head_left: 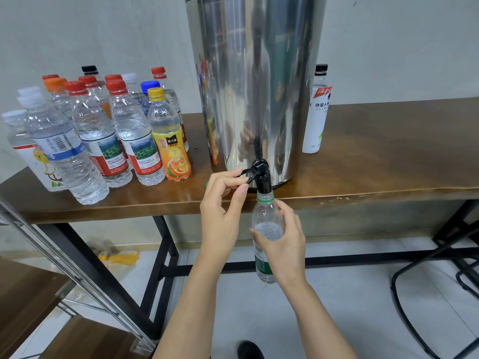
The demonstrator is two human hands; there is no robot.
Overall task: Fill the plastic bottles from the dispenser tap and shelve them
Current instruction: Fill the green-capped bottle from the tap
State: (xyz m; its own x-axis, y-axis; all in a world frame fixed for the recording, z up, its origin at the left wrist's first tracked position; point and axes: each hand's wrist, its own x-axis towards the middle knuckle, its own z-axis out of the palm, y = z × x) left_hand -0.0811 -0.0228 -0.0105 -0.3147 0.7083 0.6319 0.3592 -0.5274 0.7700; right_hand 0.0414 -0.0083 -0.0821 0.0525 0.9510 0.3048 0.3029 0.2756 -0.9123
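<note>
A tall steel dispenser point(255, 81) stands on the wooden table point(375, 161), its black tap point(261, 174) over the front edge. My left hand point(224, 206) pinches the tap's lever between thumb and fingers. My right hand point(282, 239) grips a clear plastic bottle point(265, 213) with a green label, uncapped, its mouth right under the spout. Water fills the bottle to about its shoulder.
Several capped bottles point(103, 130) crowd the table's left part, among them an orange juice bottle point(169, 141). A white bottle point(317, 112) stands behind the dispenser on the right. A shelf with wooden boards point(39, 301) sits at the lower left. A black chair frame point(440, 294) is at the right.
</note>
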